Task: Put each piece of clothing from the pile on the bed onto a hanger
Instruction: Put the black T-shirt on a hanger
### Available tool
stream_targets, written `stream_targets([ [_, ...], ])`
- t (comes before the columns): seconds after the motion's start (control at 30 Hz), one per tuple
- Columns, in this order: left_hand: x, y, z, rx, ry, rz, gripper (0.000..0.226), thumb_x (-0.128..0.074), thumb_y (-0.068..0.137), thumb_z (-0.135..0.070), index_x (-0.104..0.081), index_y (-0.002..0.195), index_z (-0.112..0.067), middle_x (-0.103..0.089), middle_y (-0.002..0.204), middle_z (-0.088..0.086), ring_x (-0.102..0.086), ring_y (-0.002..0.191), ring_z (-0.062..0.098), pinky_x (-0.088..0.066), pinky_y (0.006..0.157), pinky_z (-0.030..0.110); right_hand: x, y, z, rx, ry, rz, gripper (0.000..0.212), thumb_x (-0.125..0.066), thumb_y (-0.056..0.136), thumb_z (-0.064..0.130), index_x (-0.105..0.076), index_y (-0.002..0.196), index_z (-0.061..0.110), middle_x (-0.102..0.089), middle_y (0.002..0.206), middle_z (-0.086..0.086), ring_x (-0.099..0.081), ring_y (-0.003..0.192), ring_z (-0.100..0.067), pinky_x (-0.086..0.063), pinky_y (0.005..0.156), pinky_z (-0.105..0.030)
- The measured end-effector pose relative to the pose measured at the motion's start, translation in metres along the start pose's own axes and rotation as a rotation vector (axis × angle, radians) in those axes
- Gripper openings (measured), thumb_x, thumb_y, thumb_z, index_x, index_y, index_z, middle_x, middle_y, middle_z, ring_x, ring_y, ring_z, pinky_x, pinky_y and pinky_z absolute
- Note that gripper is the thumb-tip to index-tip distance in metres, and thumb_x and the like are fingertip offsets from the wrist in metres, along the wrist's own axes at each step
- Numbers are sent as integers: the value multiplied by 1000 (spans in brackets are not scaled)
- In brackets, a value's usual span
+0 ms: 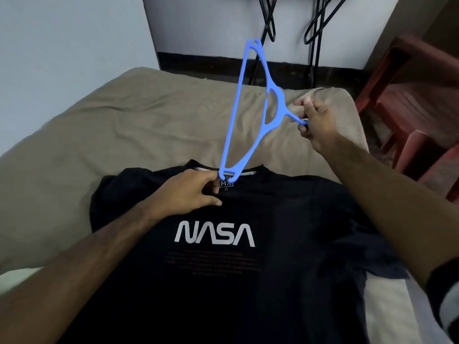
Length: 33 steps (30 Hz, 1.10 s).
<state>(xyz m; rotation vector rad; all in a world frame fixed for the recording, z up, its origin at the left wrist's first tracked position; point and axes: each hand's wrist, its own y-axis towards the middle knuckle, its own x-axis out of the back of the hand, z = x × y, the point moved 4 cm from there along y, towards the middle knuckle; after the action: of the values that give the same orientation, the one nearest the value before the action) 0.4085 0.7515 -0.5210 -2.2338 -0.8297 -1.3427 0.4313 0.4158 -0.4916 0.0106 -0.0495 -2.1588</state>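
1. Head view, the shirt: the black T-shirt point(248, 256) lies flat on the bed point(124, 125), chest print up, with its collar pointing toward the far edge of the bed and its hem running toward you at the near edge. No other pile of clothing shows in this view.

2. Head view, your left hand point(183, 192): your fingertips pinch the front of the collar just beside the neck label, with the thumb lying on the cloth below. It grips the shirt and holds the neck opening where the hanger meets it.

3. Head view, your right hand point(315, 120): your fingers are curled round the hook of the blue hanger point(248, 108), holding it in the air above the bed toward the far right corner.

4. Head view, the relation that matters: the hanger's long axis stands steeply, one shoulder end high and away from you, the other end down at the collar, touching or just inside the opening right beside your left fingertips. The left hand is the nearer one to that entry point; the right steers from the hook.

5. My judgement: the lower arm has to slide in under the cloth your left hand lifts, so keep the opening raised. The risk is the tip snagging the neck label or rear collar.

6. Head view, surroundings: a red chair point(417, 115) stands beyond the bed's right edge, and dark wire hangers point(269, 18) hang on the far wall.
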Motion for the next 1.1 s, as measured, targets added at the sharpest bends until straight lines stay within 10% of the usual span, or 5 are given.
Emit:
stream_targets([
  [0.17, 10, -8, -4, 6, -145, -53, 31, -88, 74, -26, -58, 82, -23, -57, 71, -29, -52, 61, -6, -38, 59, 12, -17, 22, -7, 78, 22, 19, 31, -49, 105, 37, -68, 101, 13, -57, 67, -9, -43, 40, -14, -35, 40, -20],
  [0.33, 15, -4, -3, -4, -299, -238, 26, -87, 74, -11, -66, 89, -15, -63, 88, -11, -55, 64, -11, -38, 63, 6, -61, 11, -25, 93, -16, 415, 34, -49, 106, 34, -68, 109, 5, -55, 57, -6, -37, 36, -11, -29, 39, -20],
  [0.67, 18, -15, 3, 116, -269, -354, 19, -78, 84, -37, -60, 83, -31, -63, 70, -18, -53, 53, -2, -50, 63, 40, -62, 16, -15, 131, -571, 515, 45, -61, 98, 42, -75, 91, 0, -47, 52, -12, -44, 34, -15, -28, 34, -20],
  [0.8, 20, -10, -7, 107, -148, -473, 22, -78, 80, -44, -57, 82, -39, -64, 77, -14, -58, 69, -1, -48, 65, 32, -95, -15, -8, 158, -621, 721, 37, -59, 100, 38, -75, 91, 5, -45, 48, -11, -45, 34, -14, -28, 35, -21],
  [1.1, 30, -36, 67, 100, 158, -120, 59, -47, 72, -84, -59, 96, -32, -55, 88, -19, -52, 72, -6, -39, 67, 25, -8, -11, 41, 283, -862, 807, 31, -65, 90, 40, -76, 89, 12, -54, 45, -13, -43, 37, -25, -36, 39, -20],
])
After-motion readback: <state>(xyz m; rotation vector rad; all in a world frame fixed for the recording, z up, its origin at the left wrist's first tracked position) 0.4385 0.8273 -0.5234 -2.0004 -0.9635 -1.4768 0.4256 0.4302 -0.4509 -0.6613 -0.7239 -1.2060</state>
